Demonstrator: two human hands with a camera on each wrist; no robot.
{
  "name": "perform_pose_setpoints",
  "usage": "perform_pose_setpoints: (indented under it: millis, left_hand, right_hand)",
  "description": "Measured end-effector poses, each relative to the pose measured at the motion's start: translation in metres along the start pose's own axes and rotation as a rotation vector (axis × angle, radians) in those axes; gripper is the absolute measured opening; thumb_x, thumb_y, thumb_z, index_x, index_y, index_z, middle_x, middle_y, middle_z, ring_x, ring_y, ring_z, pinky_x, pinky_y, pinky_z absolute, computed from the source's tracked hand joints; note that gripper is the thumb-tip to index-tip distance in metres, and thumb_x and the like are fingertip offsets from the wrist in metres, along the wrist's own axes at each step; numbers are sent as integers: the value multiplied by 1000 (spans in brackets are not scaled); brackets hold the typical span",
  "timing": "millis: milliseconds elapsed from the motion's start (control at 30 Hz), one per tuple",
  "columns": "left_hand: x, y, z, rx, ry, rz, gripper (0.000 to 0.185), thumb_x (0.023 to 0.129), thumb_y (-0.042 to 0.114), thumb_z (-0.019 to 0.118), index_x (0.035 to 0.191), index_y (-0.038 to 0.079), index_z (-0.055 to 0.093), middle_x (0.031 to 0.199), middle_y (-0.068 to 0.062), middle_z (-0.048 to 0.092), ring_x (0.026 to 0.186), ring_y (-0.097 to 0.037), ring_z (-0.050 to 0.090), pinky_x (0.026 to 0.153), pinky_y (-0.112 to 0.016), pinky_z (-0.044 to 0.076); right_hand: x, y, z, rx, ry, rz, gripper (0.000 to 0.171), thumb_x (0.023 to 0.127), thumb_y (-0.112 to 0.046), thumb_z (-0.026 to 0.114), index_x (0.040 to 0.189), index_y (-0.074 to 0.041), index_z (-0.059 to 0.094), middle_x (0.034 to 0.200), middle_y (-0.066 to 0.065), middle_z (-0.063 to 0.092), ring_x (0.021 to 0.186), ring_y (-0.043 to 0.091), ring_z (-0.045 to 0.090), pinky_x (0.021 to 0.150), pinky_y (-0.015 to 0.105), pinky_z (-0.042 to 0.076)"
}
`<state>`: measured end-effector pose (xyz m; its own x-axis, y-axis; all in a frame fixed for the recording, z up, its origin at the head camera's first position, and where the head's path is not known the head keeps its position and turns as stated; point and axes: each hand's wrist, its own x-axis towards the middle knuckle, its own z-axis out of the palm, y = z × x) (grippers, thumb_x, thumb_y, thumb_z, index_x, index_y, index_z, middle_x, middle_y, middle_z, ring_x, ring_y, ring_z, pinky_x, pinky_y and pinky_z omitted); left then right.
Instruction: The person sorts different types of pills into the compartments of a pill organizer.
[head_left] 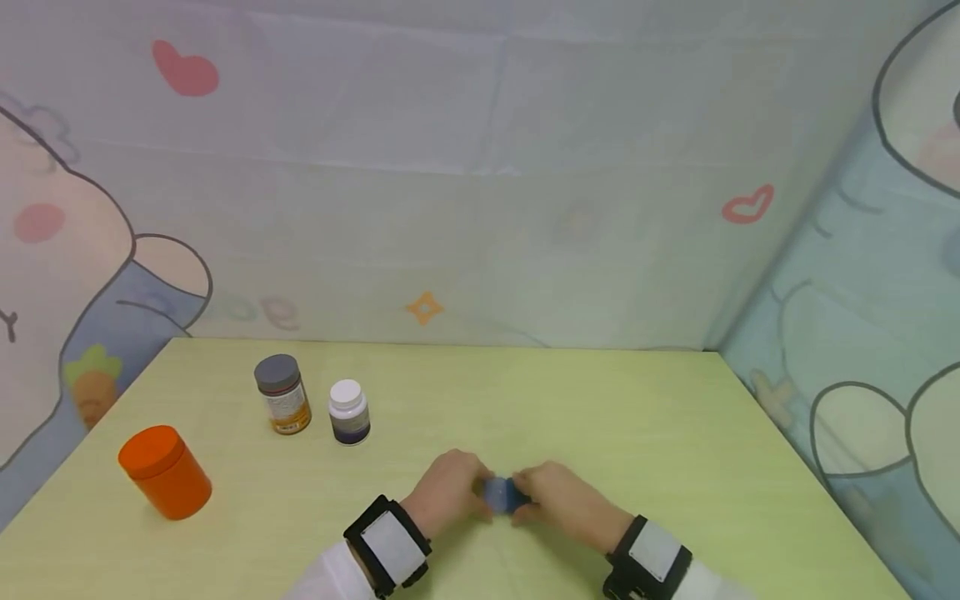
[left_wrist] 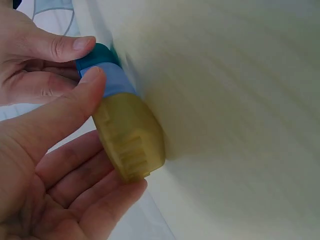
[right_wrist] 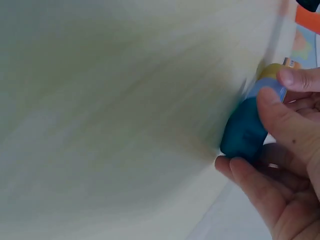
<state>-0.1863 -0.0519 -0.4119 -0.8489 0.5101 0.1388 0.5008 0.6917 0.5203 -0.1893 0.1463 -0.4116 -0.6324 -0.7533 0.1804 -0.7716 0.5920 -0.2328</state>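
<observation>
Both hands hold one small rounded object low over the table's middle; its exact kind is unclear. It has a translucent yellow end (left_wrist: 131, 135), a light blue band (head_left: 496, 494) and a teal end (right_wrist: 244, 129). My left hand (head_left: 448, 485) pinches it from the left, thumb over the blue band and fingers beneath the yellow end. From the other side my right hand (head_left: 561, 502) grips the teal end between thumb and fingers. In the head view the yellow end is hidden behind the left fingers. The object lies tilted close to the table surface in both wrist views.
On the pale yellow table (head_left: 637, 425), an orange jar (head_left: 167, 473) stands at the left. Behind it are a grey-lidded bottle (head_left: 283, 396) and a white-capped bottle (head_left: 349, 414). A printed cloth (head_left: 480, 208) hangs along the back and sides.
</observation>
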Motion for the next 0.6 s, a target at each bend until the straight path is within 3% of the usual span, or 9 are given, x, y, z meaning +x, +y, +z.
perform_pose_setpoints:
  millis: [133, 233, 300, 333, 467, 567, 600]
  left_hand:
    - [0, -3, 0, 12, -11, -5, 33, 67, 7, 92, 97, 1, 80, 94, -11, 78, 84, -21, 69, 76, -25, 53]
    - [1, -5, -1, 12, -23, -8, 34, 67, 7, 92, 98, 0, 80, 96, -11, 79, 86, -21, 69, 78, -25, 53]
    - [2, -5, -3, 2, -29, -18, 36, 66, 7, 92, 99, 0, 80, 97, -12, 78, 87, -22, 69, 79, -26, 53]
    - [2, -5, -3, 2, -29, -21, 36, 66, 7, 93, 99, 0, 80, 97, -12, 78, 86, -22, 69, 78, -25, 53]
    - [3, -3, -4, -12, -26, -31, 37, 64, 6, 93, 98, -1, 79, 95, -12, 78, 84, -21, 68, 77, -24, 53]
    - [3, -1, -4, -11, -32, -49, 38, 64, 6, 93, 99, -1, 79, 96, -12, 78, 84, -20, 69, 77, -24, 54]
    - [3, 0, -4, -10, -34, -54, 38, 64, 7, 93, 99, -1, 79, 97, -13, 78, 85, -21, 69, 78, -25, 54]
  right_hand:
    - [4, 3, -10, 12, -89, -80, 26, 87, -20, 77, 75, -10, 57, 69, -9, 53, 64, -6, 34, 57, 10, 35]
    - [9, 8, -20, 129, -169, -95, 20, 93, -16, 70, 78, -5, 63, 68, -10, 52, 61, -7, 31, 55, 10, 31]
    - [13, 13, -27, 234, -225, -53, 18, 97, -14, 66, 88, 0, 72, 68, -8, 51, 60, -5, 31, 56, 12, 31]
    - [15, 16, -30, 296, -254, -12, 20, 100, -13, 63, 90, 2, 73, 68, -7, 50, 60, -4, 32, 56, 14, 31]
    - [21, 29, -33, 580, -296, 250, 29, 104, -14, 55, 105, 8, 74, 85, 5, 70, 74, 6, 62, 69, 21, 55]
    - [21, 39, -27, 748, -253, 395, 33, 106, -16, 52, 107, 12, 70, 101, 19, 75, 91, 23, 74, 81, 36, 62]
    - [21, 42, -23, 779, -224, 427, 34, 107, -17, 52, 107, 12, 70, 99, 19, 75, 88, 25, 75, 79, 37, 62]
